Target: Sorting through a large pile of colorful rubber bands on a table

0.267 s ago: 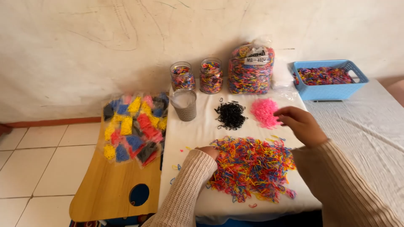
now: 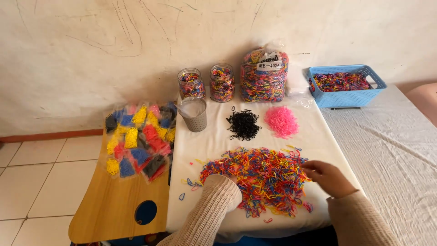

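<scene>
The white cloth-covered bench (image 2: 205, 146) fills the frame centre; a wooden board (image 2: 114, 205) with bagged bands sits lower left. The mixed pile of small elastic bands (image 2: 259, 175), thin glossy loops in many colours, lies at lower centre. Above it lie the black heap (image 2: 243, 124) and pink heap (image 2: 281, 120). The right hand (image 2: 328, 177) touches the pile's right edge, fingers curled; its grip cannot be judged. The left hand (image 2: 230, 180) is buried under the sleeve, grip unseen. Pick single loops with fingertips, keeping heaps apart.
</scene>
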